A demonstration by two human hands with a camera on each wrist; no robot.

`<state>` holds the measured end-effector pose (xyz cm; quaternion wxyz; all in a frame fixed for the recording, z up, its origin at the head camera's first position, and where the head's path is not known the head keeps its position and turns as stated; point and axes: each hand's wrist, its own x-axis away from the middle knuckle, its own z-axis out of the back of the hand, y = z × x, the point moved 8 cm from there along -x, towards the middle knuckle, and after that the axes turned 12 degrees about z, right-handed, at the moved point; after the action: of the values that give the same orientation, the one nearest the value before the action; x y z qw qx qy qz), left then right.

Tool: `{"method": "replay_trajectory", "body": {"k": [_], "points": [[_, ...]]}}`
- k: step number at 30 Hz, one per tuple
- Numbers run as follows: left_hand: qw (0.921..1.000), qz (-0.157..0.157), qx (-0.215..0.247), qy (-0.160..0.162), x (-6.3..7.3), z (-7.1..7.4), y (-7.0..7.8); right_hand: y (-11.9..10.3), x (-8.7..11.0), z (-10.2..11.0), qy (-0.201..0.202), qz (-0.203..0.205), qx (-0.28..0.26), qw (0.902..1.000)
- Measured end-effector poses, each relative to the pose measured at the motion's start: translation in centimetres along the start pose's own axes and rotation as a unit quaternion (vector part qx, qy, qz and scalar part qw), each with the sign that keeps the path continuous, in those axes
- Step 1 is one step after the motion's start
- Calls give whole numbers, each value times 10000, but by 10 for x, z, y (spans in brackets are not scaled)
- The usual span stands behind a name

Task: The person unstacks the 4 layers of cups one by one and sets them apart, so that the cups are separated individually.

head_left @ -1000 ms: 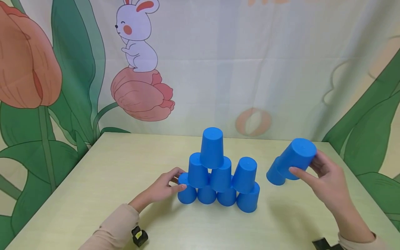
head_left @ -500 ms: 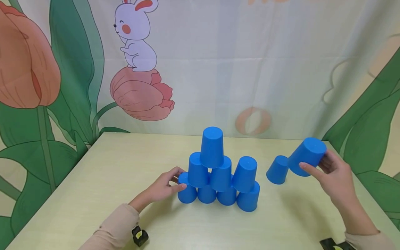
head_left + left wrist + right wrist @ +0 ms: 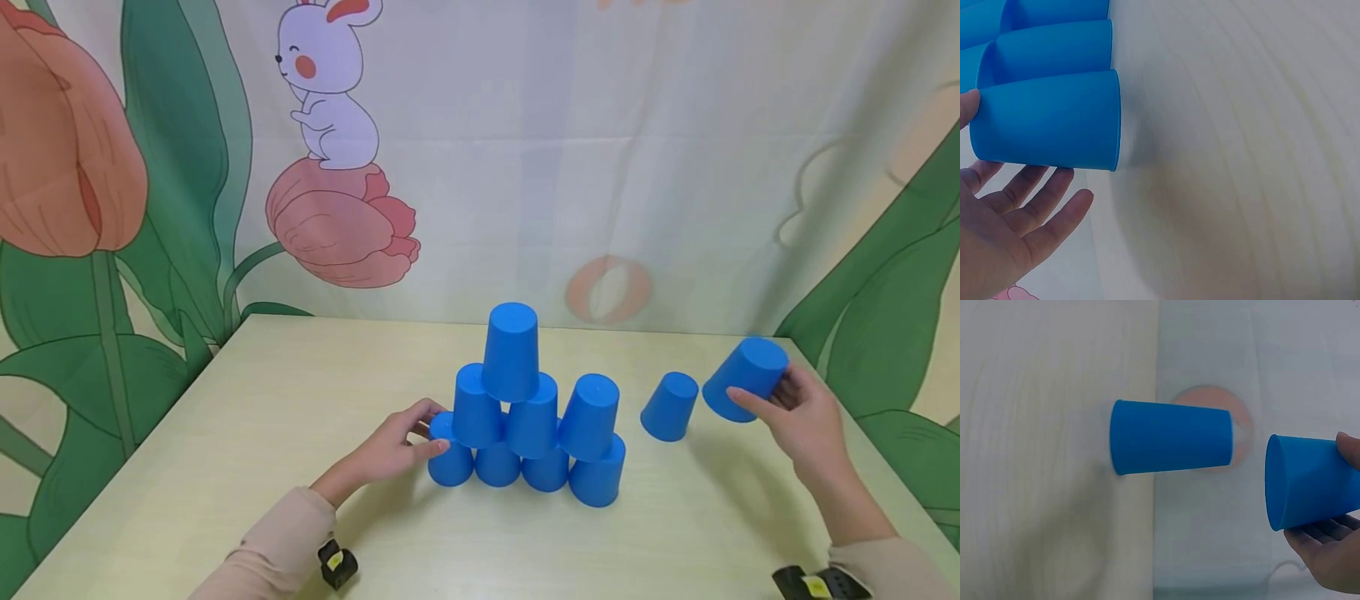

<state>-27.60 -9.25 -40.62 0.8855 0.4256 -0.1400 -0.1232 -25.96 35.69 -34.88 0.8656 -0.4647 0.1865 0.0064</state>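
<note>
Upside-down blue cups form a stepped stack, with a bottom row of several cups, three above, and one top cup (image 3: 512,354). My left hand (image 3: 397,446) holds the leftmost bottom cup (image 3: 1047,122) lightly, thumb on one side and fingertips on the other in the left wrist view. On the right, my right hand (image 3: 806,417) grips another blue cup (image 3: 750,379) between thumb and fingers. That cup hangs tilted above the table, its mouth downward and to the left. A single cup (image 3: 669,407) stands upside down between the stack and the held cup.
A pale wooden table (image 3: 337,367) carries the cups. Behind its far edge hangs a curtain (image 3: 480,192) printed with a rabbit and tulips. The second-row right cup (image 3: 590,417) stands apart from its neighbours. Dark wrist devices sit at both sleeves.
My right hand has carried its cup to the right, away from the single standing cup, then slightly down. A gap now shows between those two cups. My left hand and the stack stay put.
</note>
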Motion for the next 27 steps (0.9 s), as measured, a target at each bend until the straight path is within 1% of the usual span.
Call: {"method": "replay_trajectory", "body": {"k": [1, 3, 4, 6, 8, 10, 11, 14, 16, 18, 20, 23, 24, 27], "points": [[10000, 3, -2, 4, 0, 0, 0, 10, -2, 0, 76, -64, 82, 9999], [10000, 11, -7, 17, 0, 0, 0, 24, -6, -2, 46, -135, 14, 9999], [10000, 15, -6, 19, 0, 0, 0, 34, -8, -2, 98, -182, 112, 9997], [10000, 21, 0, 18, 0, 0, 0, 45, -12, -4, -9, -192, 55, 9998], [10000, 23, 8, 11, 0, 0, 0, 63, -17, -5, -79, -211, -10, 9997], [10000, 31, 16, 2, 0, 0, -1, 92, -25, -6, -42, -236, 177, 9996], [10000, 36, 11, 1, 0, 0, -1, 103, -29, -6, -87, -206, 193, 9996], [10000, 63, 6, 8, 0, -1, -2, 146, -40, -8, -33, -252, 541, 9982], [10000, 72, 4, 17, 0, -1, -3, 163, -45, -11, -102, -218, 563, 9981], [10000, 80, 4, 23, 0, 0, -3, 173, -48, -15, -185, -300, 586, 9977], [10000, 84, 6, 27, 0, 0, -3, 175, -48, -17, -319, -385, 585, 9970], [10000, 73, 10, 28, 0, 0, -2, 172, -46, -20, -519, -441, 726, 9950], [10000, 68, 13, 28, 0, 0, -2, 169, -45, -21, -612, -444, 634, 9951], [10000, 59, 9, 32, 0, 1, -2, 164, -44, -24, -763, -391, 744, 9935]]}}
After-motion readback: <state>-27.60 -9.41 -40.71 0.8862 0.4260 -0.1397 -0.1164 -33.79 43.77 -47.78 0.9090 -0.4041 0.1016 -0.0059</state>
